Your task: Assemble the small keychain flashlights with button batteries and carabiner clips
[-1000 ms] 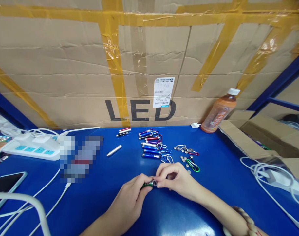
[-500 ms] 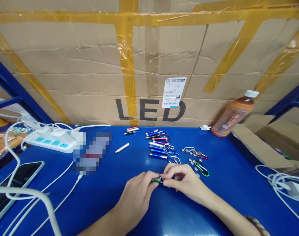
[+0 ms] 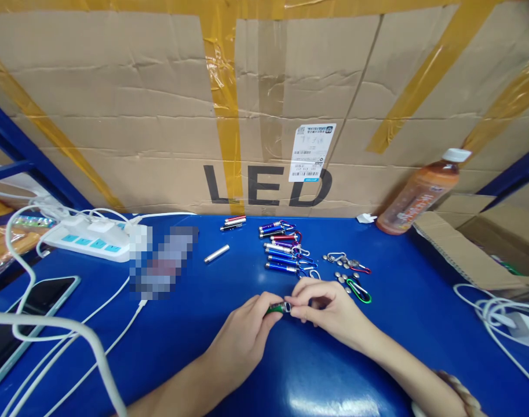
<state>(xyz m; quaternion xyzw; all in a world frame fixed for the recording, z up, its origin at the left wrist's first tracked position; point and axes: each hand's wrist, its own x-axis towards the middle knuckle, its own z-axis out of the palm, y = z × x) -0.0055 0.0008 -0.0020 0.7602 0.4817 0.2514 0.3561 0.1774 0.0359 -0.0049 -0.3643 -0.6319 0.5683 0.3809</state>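
In the middle of the head view, my left hand [image 3: 240, 333] is closed around a small green mini flashlight [image 3: 274, 308], its metal end pointing right. My right hand [image 3: 327, 307] pinches thumb and finger together right at that metal end; whatever is between the fingertips is too small to make out. Beyond the hands lies a row of blue, black, red and silver mini flashlights [image 3: 281, 267] with carabiner clips. Several button cells [image 3: 340, 279] are scattered to the right, near a green carabiner [image 3: 358, 291]. A silver flashlight tube [image 3: 216, 253] lies alone left of the row.
A large taped cardboard box [image 3: 160, 116] stands along the back. At right are a tilted drink bottle [image 3: 416, 200], an open carton [image 3: 464, 249] and a coiled white cable [image 3: 485, 307]. A power strip [image 3: 90, 246], cords and a phone [image 3: 25, 324] occupy the left.
The view has tilted down slightly, so the box lettering and table items sit a little higher. Both hands keep the same hold on the green flashlight, with only slight finger movement.
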